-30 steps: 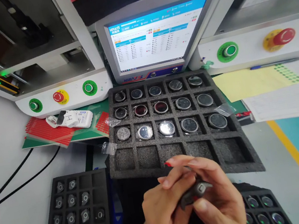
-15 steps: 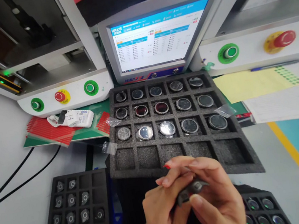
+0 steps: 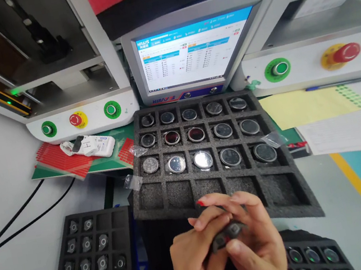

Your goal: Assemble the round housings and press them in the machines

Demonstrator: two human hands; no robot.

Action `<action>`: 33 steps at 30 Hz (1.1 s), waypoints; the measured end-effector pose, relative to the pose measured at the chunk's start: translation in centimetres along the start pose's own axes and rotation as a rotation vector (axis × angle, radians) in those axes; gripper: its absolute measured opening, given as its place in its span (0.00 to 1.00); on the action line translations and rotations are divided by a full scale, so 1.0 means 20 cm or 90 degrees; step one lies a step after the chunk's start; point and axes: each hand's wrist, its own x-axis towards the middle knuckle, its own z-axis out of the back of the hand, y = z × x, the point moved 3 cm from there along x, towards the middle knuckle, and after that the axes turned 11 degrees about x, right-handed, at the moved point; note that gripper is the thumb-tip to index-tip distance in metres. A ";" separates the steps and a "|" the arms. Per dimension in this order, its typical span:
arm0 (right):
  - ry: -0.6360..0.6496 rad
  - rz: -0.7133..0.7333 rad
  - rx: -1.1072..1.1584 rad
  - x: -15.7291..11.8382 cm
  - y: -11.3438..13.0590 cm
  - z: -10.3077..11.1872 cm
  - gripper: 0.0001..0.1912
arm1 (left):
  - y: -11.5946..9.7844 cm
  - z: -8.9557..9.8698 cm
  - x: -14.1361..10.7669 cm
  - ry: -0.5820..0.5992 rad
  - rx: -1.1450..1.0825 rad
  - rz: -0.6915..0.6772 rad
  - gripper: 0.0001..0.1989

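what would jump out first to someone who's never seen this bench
Probably the bright screen at the top centre, then the grey foam tray below it, with three rows of glossy round watch-like pieces. Closer in, the left hand and right hand hold a small dark part at the bottom centre. The red button at the upper right stands out too.

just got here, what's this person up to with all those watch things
Both hands, left and right, hold one dark watch part above the lap. Ahead, the big foam tray has round watch pieces in its upper three rows, none visible in the front row. Two more trays, left and right, hold small parts. A screen is lit behind.
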 end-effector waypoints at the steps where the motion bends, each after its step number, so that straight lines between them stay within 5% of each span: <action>1: 0.009 -0.008 0.002 0.01 0.00 0.00 0.15 | 0.00 -0.01 -0.01 -0.001 0.003 0.016 0.17; 9: 0.035 -0.021 0.019 0.08 -0.01 0.11 0.15 | 0.01 -0.04 0.06 0.013 -0.013 0.072 0.14; 12: -0.130 0.074 -0.051 0.12 0.05 0.21 0.10 | 0.07 -0.03 0.22 0.022 0.099 0.086 0.12; 15: -0.313 0.155 -0.076 0.15 0.12 0.30 0.07 | 0.19 -0.04 0.41 -0.025 0.381 -0.028 0.11; 19: -0.349 0.152 -0.061 0.16 0.19 0.34 0.11 | 0.39 -0.14 0.56 0.026 0.479 -0.123 0.15; 22: -0.357 0.130 -0.062 0.14 0.21 0.36 0.11 | 0.44 -0.18 0.58 0.071 0.505 -0.151 0.18; 27: -0.334 0.088 -0.070 0.11 0.20 0.35 0.10 | 0.27 -0.12 0.52 0.085 0.489 -0.154 0.18; 33: -0.183 0.119 -0.203 0.06 0.23 0.25 0.12 | -0.04 -0.02 0.38 0.071 0.138 -0.118 0.08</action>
